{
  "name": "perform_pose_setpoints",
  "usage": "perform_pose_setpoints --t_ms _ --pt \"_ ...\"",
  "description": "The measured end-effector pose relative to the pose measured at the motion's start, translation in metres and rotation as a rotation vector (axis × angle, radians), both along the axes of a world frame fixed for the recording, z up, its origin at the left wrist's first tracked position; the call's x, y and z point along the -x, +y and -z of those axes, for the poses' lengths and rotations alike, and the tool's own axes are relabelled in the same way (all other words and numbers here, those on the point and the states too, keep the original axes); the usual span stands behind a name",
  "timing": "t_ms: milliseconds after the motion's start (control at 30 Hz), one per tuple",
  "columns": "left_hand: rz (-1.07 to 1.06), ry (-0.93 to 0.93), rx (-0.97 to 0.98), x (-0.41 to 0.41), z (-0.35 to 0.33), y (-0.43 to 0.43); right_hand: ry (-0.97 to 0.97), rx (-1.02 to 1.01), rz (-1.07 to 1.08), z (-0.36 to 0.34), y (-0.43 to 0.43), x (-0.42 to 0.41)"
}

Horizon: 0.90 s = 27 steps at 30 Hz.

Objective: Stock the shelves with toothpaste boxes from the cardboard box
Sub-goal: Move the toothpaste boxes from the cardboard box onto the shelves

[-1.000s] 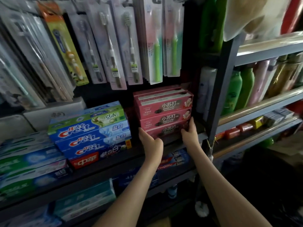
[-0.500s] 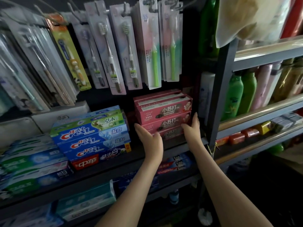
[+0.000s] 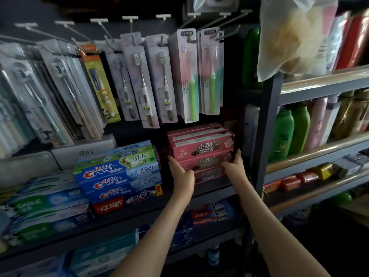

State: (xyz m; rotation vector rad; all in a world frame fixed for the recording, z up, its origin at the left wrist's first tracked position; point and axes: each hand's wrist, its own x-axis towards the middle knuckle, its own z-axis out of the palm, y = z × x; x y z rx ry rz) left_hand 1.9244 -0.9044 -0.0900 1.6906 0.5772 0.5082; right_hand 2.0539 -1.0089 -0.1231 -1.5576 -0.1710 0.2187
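The left hand [image 3: 182,173] and right hand [image 3: 232,164] have slid up the baking soda toothpaste boxes [image 3: 201,148], grip wide, only pressing; the stack seems placed.

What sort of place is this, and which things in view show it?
Most likely a small shop's toiletries section: packaged toothbrushes hang on hooks, toothpaste boxes sit stacked on the shelf, and green bottles line the neighbouring rack.

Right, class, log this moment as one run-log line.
phase: aligning | left hand: presses left end of pink cardboard toothpaste box stack | right hand: presses its right end | stack: on dark metal shelf
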Motion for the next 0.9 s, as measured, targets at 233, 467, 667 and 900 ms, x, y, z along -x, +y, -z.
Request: perform_pose_setpoints --t_ms 233,467,667,900 --pt "0.049 0.146 0.056 0.013 0.030 -0.006 0.051 0.096 -0.067 0.025 -0.008 0.003" --pt "0.104 0.211 0.033 0.013 0.027 0.005 0.059 0.034 -0.111 0.029 -0.008 0.006" --pt "0.063 0.259 0.008 0.015 0.023 0.011 0.030 0.092 -0.048 0.026 -0.010 0.016" --pt "0.037 0.085 -0.163 0.067 0.037 0.007 -0.243 0.266 0.201 0.018 0.000 0.099"
